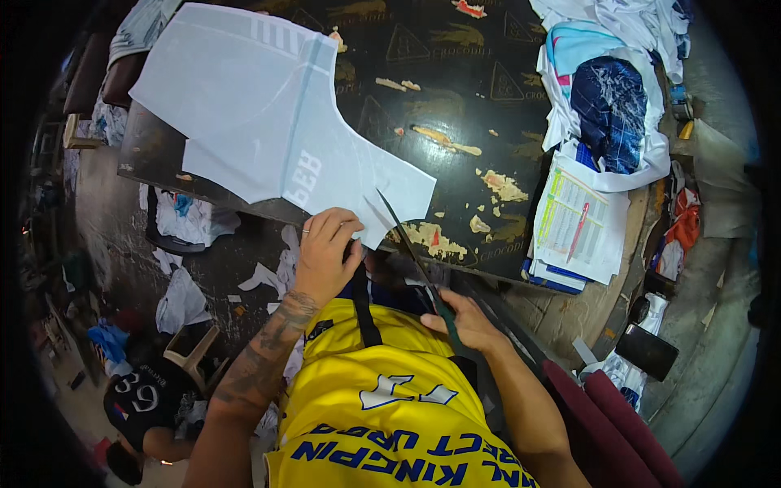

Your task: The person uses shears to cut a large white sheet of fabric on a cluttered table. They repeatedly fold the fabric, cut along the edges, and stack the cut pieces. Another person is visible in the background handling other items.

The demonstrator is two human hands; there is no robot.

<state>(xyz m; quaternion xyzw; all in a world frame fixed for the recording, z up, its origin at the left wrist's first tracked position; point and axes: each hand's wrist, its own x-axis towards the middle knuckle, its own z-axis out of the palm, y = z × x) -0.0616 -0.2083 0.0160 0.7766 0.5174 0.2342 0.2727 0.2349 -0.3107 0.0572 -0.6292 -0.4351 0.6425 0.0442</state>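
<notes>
A pale grey-white fabric panel, cut in the shape of a shirt piece, lies across the dark table, its near narrow end reaching the table's front edge. My left hand is closed at that near edge, thumb and fingers pinching the cloth. My right hand grips the dark green handles of a pair of long scissors. The scissor blades stand apart at the panel's narrow end, near its right corner. Part of the lower blade is hard to make out against the cloth.
The dark tabletop has worn, peeling patches. At its right lie printed sheets with a red pen and a heap of white and navy cloth. A black phone-like device sits lower right. Another person is at lower left.
</notes>
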